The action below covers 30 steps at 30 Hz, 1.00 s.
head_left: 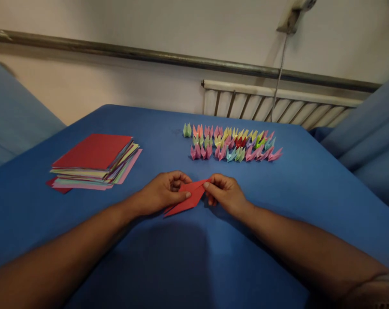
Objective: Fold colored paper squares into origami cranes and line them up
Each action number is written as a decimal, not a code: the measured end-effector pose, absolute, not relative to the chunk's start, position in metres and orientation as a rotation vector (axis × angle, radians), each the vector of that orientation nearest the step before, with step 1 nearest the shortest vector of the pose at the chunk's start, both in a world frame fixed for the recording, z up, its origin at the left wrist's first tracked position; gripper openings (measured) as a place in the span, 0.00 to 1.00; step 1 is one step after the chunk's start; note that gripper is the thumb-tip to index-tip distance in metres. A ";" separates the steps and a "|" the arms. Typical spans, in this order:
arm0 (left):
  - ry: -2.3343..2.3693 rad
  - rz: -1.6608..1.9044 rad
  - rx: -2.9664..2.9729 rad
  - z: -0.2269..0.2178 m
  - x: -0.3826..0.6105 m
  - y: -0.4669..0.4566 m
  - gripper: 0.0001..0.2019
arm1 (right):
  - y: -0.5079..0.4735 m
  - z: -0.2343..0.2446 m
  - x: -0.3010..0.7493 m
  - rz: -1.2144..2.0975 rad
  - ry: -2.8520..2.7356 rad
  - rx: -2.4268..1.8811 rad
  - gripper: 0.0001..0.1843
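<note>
A folded sheet of red origami paper point(189, 201) is held just above the blue table, with two narrow points toward the lower left. My left hand point(167, 191) is closed on its left part, thumb on top and fingers curled behind. Between the thumb and fingers of my right hand point(224, 192) is the paper's upper right tip. Parts of the paper are covered by my fingers. Beyond my hands stand rows of small folded paper cranes point(239, 141) in pink, yellow, green, red and blue.
On the left of the blue table point(261, 240) lies a stack of coloured paper point(94, 152) with a red sheet on top. A radiator point(261, 101) and a wall pipe point(133, 53) are behind the table. Blue curtains point(10, 116) hang at both sides.
</note>
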<state>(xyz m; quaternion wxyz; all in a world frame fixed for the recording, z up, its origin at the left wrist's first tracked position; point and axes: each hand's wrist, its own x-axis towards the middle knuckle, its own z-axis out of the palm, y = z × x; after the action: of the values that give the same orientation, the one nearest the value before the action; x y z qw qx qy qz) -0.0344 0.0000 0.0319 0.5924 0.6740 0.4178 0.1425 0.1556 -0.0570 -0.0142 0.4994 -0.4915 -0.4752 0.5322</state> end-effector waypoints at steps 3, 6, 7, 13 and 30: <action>0.986 0.168 1.779 0.039 -0.041 0.005 0.15 | -0.059 -0.016 0.159 1.228 -1.344 -1.340 0.12; 1.010 0.123 2.056 0.040 -0.044 0.004 0.15 | -0.062 -0.014 0.165 1.034 -1.627 -1.487 0.13; 1.022 0.115 2.131 0.039 -0.045 0.003 0.15 | -0.061 -0.013 0.168 0.938 -1.711 -1.527 0.12; 0.831 0.253 2.550 0.033 -0.040 -0.009 0.15 | -0.048 -0.008 0.189 0.692 -1.931 -1.582 0.06; 0.995 0.115 2.416 0.022 -0.030 -0.012 0.09 | -0.090 -0.001 0.197 0.410 -2.511 -1.309 0.23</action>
<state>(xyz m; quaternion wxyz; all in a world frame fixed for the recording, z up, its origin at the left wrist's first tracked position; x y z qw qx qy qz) -0.0304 -0.0121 0.0216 0.2601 0.8920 0.3673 0.0425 0.1971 -0.0899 -0.0009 0.1398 -0.4529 -0.8690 0.1419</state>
